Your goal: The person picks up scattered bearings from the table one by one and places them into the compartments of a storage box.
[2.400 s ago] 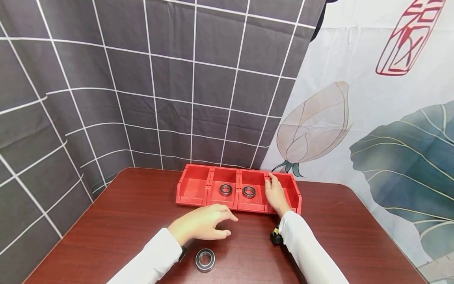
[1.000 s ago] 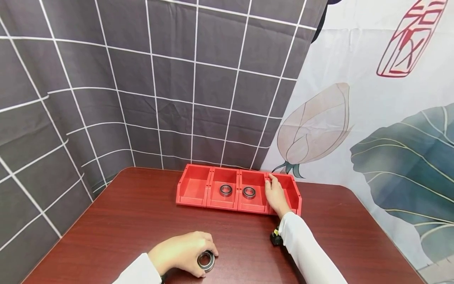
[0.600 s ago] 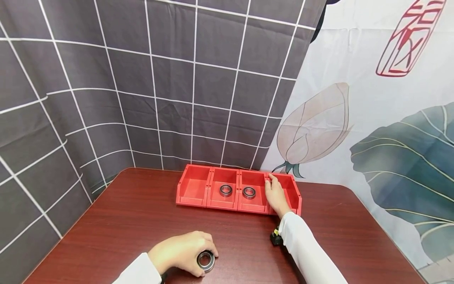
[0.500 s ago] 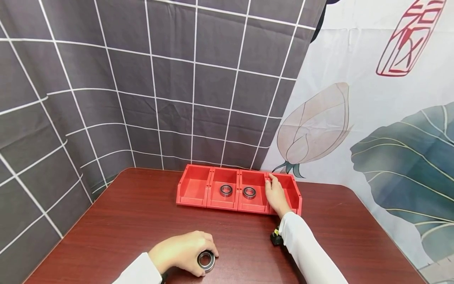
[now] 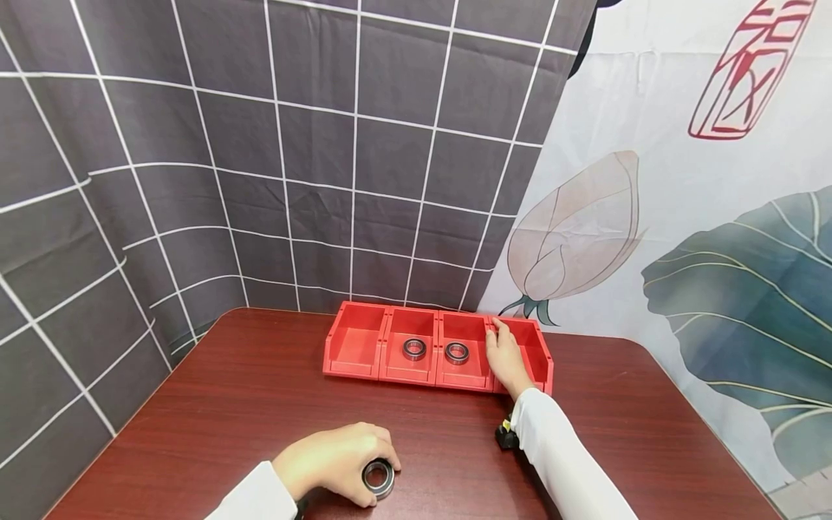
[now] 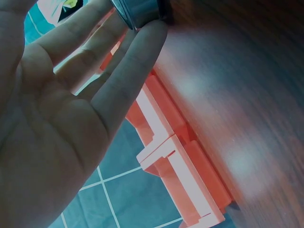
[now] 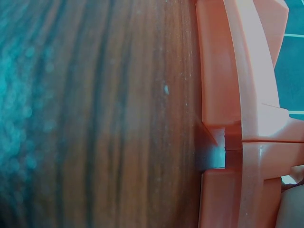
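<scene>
On the table's near side, my left hand (image 5: pixel 344 462) holds a ball bearing (image 5: pixel 378 477) by its outer rim, with thumb and fingers on either side. In the left wrist view the fingertips touch the dark bearing (image 6: pixel 138 10) at the top edge. My right hand (image 5: pixel 507 359) rests along the divider between the two rightmost compartments of a row of red bins (image 5: pixel 354 354), fingers pointing away. Most of that hand is hidden in its wrist view. One bearing (image 5: pixel 414 349) lies in the second bin from the left, another bearing (image 5: pixel 457 352) in the third.
The bins stand near the far edge of the brown wooden table (image 5: pixel 247 390). Behind it hang a grey checked curtain (image 5: pixel 312 202) and a white cloth with a lotus print (image 5: pixel 578 224). A small black device (image 5: pixel 505 436) sits beneath the right wrist.
Since the earliest frame my left hand has come down toward the near edge and taken hold of the table bearing. Over the last second nothing has visibly moved. The right hand stays put.
</scene>
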The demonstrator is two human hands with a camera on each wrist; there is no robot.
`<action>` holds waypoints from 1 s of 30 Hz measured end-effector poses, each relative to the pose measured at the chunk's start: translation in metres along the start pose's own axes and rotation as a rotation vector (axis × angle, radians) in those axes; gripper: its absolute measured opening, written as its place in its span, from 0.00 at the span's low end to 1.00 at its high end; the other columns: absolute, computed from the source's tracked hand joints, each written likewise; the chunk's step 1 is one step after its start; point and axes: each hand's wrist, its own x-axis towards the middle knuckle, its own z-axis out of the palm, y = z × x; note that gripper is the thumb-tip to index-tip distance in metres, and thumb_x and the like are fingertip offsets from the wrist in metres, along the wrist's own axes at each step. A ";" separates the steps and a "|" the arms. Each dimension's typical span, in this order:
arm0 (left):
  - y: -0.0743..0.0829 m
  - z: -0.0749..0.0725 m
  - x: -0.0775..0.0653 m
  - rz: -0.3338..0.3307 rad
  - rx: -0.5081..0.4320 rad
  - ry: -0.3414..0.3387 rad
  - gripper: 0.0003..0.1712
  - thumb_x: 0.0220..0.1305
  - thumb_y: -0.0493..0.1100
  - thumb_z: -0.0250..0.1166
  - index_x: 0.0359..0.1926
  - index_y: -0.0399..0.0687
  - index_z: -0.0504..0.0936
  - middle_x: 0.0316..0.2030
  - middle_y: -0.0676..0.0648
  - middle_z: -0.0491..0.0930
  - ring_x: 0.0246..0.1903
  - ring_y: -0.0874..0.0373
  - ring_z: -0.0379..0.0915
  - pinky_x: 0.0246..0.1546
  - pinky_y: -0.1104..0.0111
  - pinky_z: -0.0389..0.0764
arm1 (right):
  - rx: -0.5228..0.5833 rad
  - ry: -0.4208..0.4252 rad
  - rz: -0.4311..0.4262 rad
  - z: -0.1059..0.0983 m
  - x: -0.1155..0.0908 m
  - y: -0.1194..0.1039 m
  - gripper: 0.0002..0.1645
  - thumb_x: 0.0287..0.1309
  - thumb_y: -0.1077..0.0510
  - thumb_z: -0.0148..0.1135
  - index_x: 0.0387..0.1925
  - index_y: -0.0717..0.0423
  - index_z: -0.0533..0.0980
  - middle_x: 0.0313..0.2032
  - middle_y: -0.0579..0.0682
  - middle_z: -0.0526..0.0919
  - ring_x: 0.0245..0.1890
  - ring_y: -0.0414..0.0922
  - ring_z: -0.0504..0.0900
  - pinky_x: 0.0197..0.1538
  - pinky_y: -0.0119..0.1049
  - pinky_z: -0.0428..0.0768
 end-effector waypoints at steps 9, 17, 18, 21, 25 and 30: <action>-0.002 -0.001 0.001 0.002 0.016 -0.001 0.26 0.36 0.45 0.75 0.44 0.58 0.85 0.36 0.64 0.77 0.34 0.75 0.69 0.36 0.90 0.64 | 0.003 0.004 0.002 0.001 -0.001 0.000 0.33 0.74 0.49 0.37 0.74 0.53 0.48 0.68 0.63 0.59 0.67 0.61 0.61 0.67 0.59 0.60; -0.006 -0.003 0.001 -0.009 0.019 0.014 0.26 0.36 0.45 0.74 0.44 0.56 0.85 0.37 0.63 0.77 0.35 0.74 0.70 0.37 0.88 0.67 | 0.006 -0.003 0.005 0.001 -0.001 0.000 0.33 0.73 0.48 0.38 0.74 0.53 0.48 0.69 0.63 0.58 0.67 0.61 0.61 0.67 0.60 0.61; -0.007 -0.004 0.000 -0.009 0.016 0.016 0.26 0.37 0.45 0.74 0.45 0.56 0.85 0.37 0.63 0.77 0.35 0.74 0.70 0.38 0.87 0.67 | 0.007 -0.005 0.005 0.000 -0.001 0.000 0.33 0.73 0.48 0.38 0.74 0.53 0.48 0.69 0.63 0.58 0.67 0.61 0.61 0.67 0.60 0.61; -0.009 -0.004 0.000 -0.002 0.016 0.034 0.25 0.38 0.46 0.74 0.45 0.57 0.85 0.37 0.63 0.77 0.36 0.74 0.70 0.39 0.86 0.68 | 0.012 -0.004 0.012 0.000 0.000 0.000 0.33 0.73 0.48 0.37 0.74 0.52 0.48 0.69 0.62 0.58 0.67 0.60 0.61 0.67 0.60 0.61; -0.012 -0.006 -0.002 -0.026 0.003 0.070 0.25 0.40 0.47 0.73 0.46 0.59 0.84 0.37 0.64 0.77 0.37 0.72 0.69 0.41 0.83 0.69 | 0.015 -0.004 0.018 0.000 0.000 0.000 0.33 0.73 0.48 0.37 0.74 0.51 0.47 0.69 0.62 0.58 0.67 0.60 0.61 0.67 0.60 0.62; -0.015 -0.008 -0.004 -0.073 0.005 0.101 0.28 0.38 0.47 0.74 0.48 0.58 0.84 0.39 0.63 0.76 0.41 0.69 0.70 0.44 0.80 0.71 | 0.015 -0.006 0.023 0.000 0.000 0.000 0.33 0.74 0.47 0.37 0.74 0.51 0.47 0.69 0.62 0.57 0.67 0.60 0.61 0.67 0.60 0.61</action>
